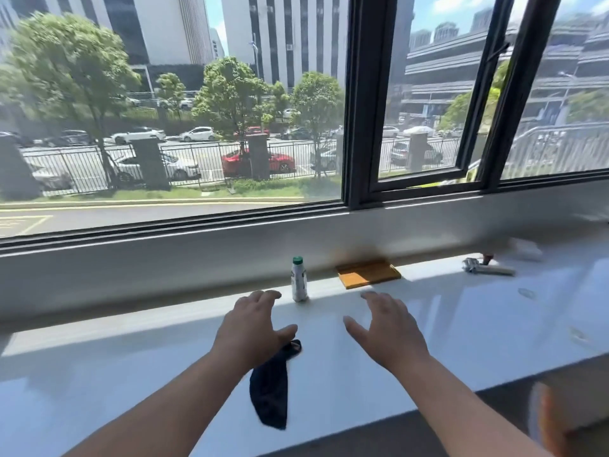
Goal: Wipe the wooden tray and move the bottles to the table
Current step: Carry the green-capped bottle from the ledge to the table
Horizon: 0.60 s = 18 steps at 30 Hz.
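Both hands hover spread and empty over the white surface (461, 324): left hand (252, 328) above the dark cloth (272, 387), likely to take it for wiping, right hand (387, 328) bare. The bottle (299, 281) stands upright just beyond them, the wooden tray (367, 273) near the sill

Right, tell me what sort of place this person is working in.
Probably an office or flat a floor or so above a city street: a long white window ledge below a big black-framed window, with parked cars, a fence and tower blocks outside. A bottle and wooden tray sit on the ledge.
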Motion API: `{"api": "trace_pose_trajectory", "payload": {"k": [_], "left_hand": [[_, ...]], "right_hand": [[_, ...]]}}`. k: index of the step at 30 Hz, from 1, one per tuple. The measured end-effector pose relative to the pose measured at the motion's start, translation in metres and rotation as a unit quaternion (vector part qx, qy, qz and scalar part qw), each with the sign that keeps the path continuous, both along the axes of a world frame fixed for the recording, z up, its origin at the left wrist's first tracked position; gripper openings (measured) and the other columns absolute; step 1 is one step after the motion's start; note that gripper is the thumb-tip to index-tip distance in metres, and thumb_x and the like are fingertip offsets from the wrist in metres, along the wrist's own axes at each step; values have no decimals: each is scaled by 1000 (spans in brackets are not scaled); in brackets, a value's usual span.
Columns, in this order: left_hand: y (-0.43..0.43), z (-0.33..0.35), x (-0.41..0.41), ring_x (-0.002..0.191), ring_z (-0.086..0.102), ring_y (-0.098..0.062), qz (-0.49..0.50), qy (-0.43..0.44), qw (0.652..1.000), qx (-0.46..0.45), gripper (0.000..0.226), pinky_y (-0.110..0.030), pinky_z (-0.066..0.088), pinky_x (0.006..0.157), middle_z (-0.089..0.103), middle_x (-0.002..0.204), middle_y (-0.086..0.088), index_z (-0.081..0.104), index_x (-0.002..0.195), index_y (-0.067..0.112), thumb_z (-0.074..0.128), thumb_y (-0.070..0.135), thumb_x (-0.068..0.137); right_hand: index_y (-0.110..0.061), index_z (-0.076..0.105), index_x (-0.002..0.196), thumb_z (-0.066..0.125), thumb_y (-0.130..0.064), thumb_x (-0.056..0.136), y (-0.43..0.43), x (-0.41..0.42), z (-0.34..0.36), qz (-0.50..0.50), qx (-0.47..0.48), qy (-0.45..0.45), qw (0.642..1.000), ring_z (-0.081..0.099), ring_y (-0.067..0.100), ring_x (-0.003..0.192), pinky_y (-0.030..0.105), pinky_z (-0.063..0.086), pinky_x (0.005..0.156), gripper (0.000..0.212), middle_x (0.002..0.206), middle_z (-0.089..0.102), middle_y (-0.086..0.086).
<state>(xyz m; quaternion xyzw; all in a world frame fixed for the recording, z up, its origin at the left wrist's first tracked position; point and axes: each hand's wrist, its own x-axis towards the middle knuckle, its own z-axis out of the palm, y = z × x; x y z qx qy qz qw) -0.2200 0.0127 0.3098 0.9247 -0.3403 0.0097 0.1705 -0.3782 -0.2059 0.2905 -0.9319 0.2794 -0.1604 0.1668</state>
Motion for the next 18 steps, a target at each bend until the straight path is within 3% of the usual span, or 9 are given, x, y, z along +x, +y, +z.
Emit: {"api": "trace_pose_trajectory", "payload": {"k": [10, 18], "left_hand": [[-86, -39, 33, 141, 34, -15, -69, 27, 997, 16, 84, -37, 41, 107, 43, 156, 12, 37, 153, 35, 54, 73, 80], [-89, -18, 142, 134, 44, -20, -63, 14, 998, -6, 79, -38, 43, 104, 50, 149, 8, 43, 149, 35, 55, 74, 80]], "right_hand": [[-31, 54, 141, 44, -73, 87, -56, -2, -38, -70, 30, 52, 996, 44, 20, 138, 40, 43, 109, 69, 148, 54, -7], [-30, 56, 139, 51, -67, 90, -66, 102, -4, -74, -12, 22, 997, 44, 20, 133, 37, 43, 106, 62, 139, 58, -5]]}}
